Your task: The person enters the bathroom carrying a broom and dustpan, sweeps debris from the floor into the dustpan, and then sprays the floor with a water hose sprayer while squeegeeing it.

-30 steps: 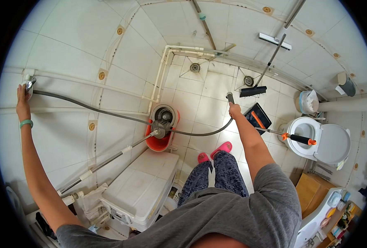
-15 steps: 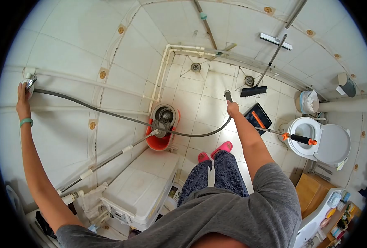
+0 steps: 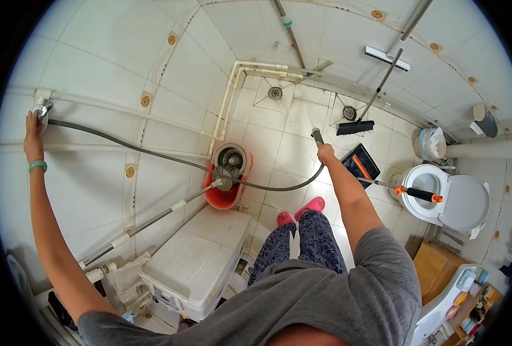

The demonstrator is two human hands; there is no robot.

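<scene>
At the far left, my left hand point(image 3: 34, 138) is closed at the chrome tap point(image 3: 44, 109) on the wall, its fingers pressed against it. A grey hose point(image 3: 123, 144) runs from there, over the orange mop bucket point(image 3: 224, 199), to the shower head point(image 3: 317, 136). My right hand point(image 3: 326, 154) is wrapped round the handle of that shower head, which is above the tiled floor. A mop point(image 3: 152, 222) leans with its grey head in the bucket, under the hose. No water is visible from the shower head.
A white storage box point(image 3: 201, 254) stands below the bucket. To the right are a black broom point(image 3: 355, 127), a dustpan point(image 3: 367, 164) with an orange strip, a waste bin point(image 3: 424, 151) and an open toilet point(image 3: 410, 190). Two floor drains point(image 3: 275, 93) lie near the back wall.
The shower head in my right hand has tilted slightly and moved a little left. The hose has shifted over the bucket. My left hand stays at the tap.
</scene>
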